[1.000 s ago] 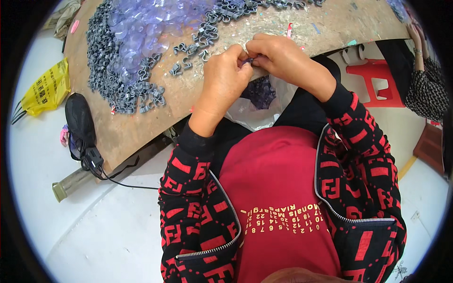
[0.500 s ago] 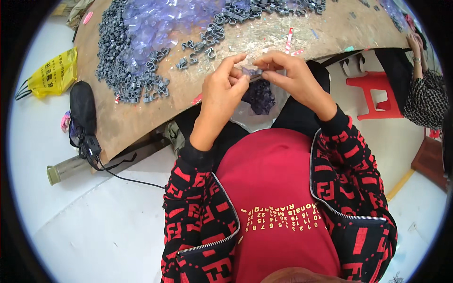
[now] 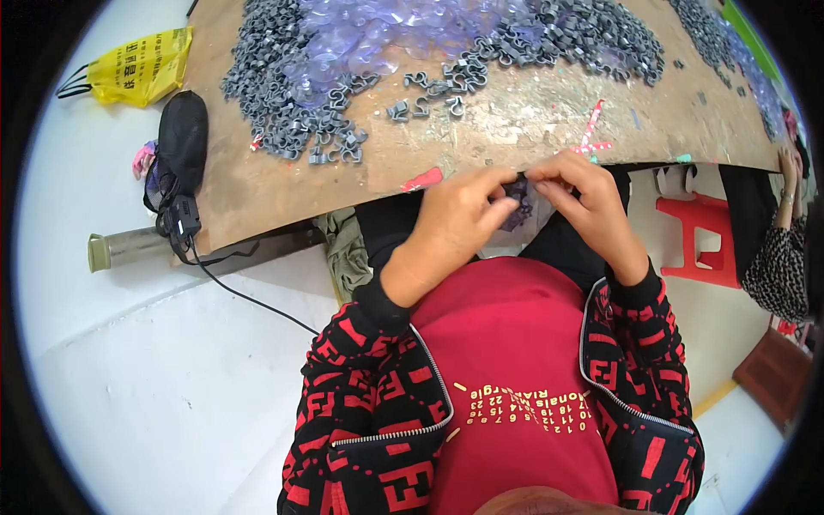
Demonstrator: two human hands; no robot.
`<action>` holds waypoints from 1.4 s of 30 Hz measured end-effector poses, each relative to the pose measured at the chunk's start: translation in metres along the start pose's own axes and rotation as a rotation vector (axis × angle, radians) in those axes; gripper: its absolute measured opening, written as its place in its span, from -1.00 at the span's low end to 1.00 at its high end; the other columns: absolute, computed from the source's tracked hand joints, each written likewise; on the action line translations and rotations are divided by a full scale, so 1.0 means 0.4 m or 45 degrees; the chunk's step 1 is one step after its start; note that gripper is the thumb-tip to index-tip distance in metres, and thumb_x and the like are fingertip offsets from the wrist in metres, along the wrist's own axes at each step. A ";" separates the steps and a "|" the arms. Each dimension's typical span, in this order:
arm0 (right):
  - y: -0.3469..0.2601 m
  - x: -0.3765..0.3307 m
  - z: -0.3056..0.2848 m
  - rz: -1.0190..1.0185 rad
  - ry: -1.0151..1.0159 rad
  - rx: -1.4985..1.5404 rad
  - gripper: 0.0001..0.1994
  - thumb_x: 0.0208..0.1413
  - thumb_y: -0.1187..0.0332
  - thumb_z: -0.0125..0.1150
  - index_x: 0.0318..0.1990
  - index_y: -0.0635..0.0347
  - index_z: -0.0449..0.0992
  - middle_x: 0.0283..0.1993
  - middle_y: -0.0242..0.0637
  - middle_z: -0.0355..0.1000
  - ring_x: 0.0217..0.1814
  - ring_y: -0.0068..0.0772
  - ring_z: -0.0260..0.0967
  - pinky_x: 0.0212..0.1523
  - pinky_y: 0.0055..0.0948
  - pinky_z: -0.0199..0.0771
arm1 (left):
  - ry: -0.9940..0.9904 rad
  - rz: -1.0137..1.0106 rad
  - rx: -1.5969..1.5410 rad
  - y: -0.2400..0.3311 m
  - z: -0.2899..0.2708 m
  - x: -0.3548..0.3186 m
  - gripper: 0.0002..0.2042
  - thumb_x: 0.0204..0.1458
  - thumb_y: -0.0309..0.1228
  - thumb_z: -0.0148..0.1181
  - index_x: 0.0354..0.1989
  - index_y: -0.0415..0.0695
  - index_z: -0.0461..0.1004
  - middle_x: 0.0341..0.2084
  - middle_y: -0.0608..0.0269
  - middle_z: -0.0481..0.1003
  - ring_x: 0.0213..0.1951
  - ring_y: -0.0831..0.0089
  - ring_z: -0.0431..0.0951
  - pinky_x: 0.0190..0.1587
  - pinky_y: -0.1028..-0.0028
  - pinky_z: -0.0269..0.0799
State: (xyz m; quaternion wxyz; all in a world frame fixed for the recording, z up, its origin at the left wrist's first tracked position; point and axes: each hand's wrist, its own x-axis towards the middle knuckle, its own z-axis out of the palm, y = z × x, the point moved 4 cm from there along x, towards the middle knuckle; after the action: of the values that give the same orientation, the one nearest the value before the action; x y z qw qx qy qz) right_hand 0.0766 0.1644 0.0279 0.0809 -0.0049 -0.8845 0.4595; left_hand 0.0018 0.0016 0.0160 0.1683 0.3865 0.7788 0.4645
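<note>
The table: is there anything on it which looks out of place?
A red scrap lies at the near edge of the table, and crossed red strips lie farther right. They look odd because they match neither the grey clips nor the purple discs.

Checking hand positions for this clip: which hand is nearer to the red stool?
Right. In the picture, the right hand is left of the red stool; the left hand is farther left.

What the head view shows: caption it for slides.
Bare left hand and right hand close together at a brown wooden table heaped with grey plastic clips and translucent violet discs.
</note>
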 end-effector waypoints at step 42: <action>0.101 0.131 0.025 0.216 0.266 0.694 -0.81 0.17 0.47 0.08 -0.08 0.28 0.48 -0.21 -0.45 0.40 -0.15 -0.67 0.35 -0.13 -0.65 0.36 | 0.734 0.014 -0.136 -0.124 -0.242 0.235 -0.69 -0.01 -0.57 0.20 -0.05 -0.21 0.41 -0.39 0.29 0.47 -0.40 0.58 0.47 -0.31 0.59 0.40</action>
State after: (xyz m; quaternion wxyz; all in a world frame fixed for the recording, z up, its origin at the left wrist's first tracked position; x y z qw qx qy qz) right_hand 0.0210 0.1840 -0.0034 0.1309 -0.1041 -0.7118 0.6822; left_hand -0.1409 0.0021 0.0324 -0.0423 0.2334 0.7670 0.5962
